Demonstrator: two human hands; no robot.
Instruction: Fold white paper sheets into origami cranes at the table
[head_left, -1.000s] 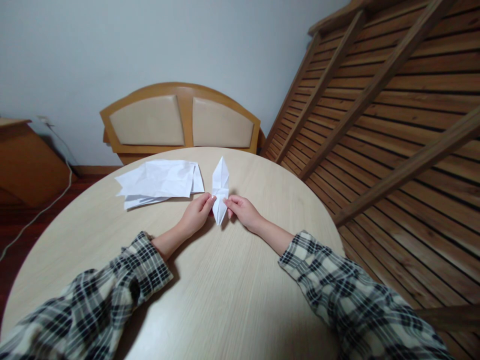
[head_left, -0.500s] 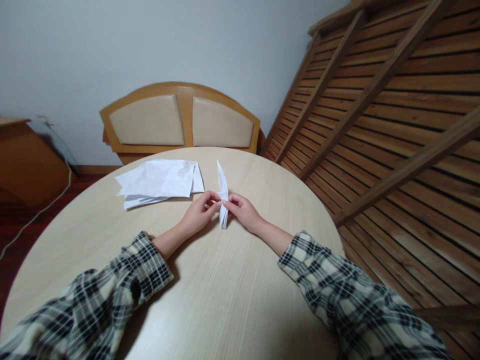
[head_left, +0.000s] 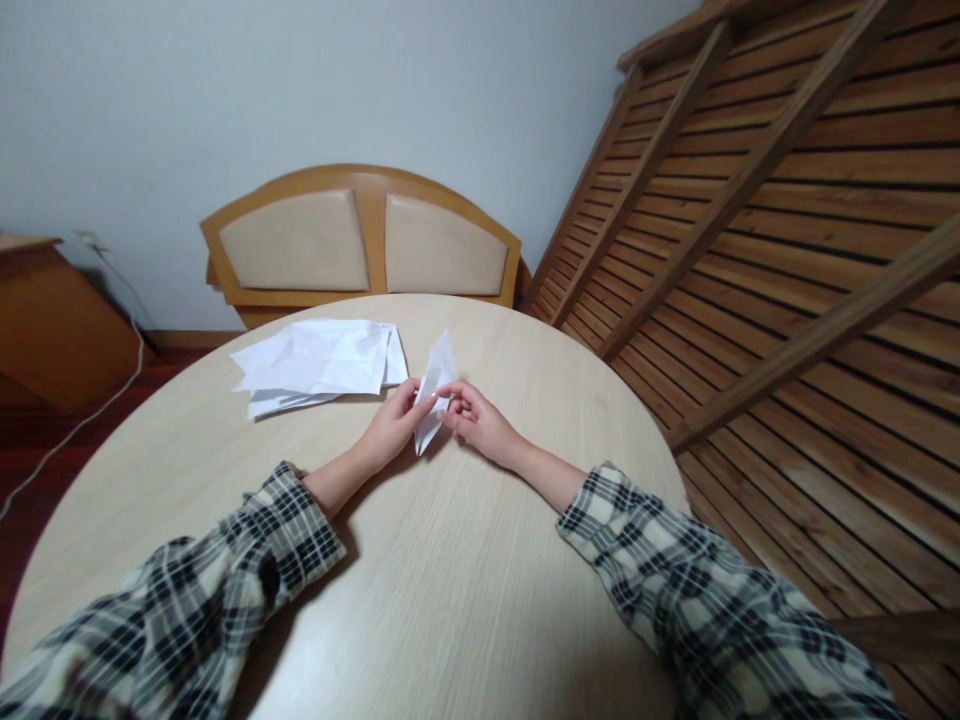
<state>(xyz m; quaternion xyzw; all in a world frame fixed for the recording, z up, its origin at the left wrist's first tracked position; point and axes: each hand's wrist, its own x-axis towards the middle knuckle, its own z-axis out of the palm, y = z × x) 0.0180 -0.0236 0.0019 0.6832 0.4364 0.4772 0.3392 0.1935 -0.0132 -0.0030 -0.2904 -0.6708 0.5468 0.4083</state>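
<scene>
A narrow piece of folded white paper [head_left: 438,362] is held up over the table, pointed at its far end and tilted to the right. My left hand [head_left: 394,425] grips its left side, thumb across the near face and fingers behind. From the right, my right hand [head_left: 478,425] has its curled thumb and fingertips on the paper's right edge, near the middle. Left of the folded paper lies a loose stack of white paper sheets [head_left: 322,355], the top ones creased and uneven at the edges.
The round pale wood table [head_left: 450,580] spans the view below me. Behind it stands a headboard [head_left: 375,240] with two cream panels against the wall. A slatted wooden frame [head_left: 750,230] leans on the right. At left are a brown cabinet [head_left: 60,330] and a white cable [head_left: 97,410].
The folded paper has turned from nearly edge-on to show a broader face, its near end shifting left. My left thumb now lies across it. The right fingers have shifted along its edge.
</scene>
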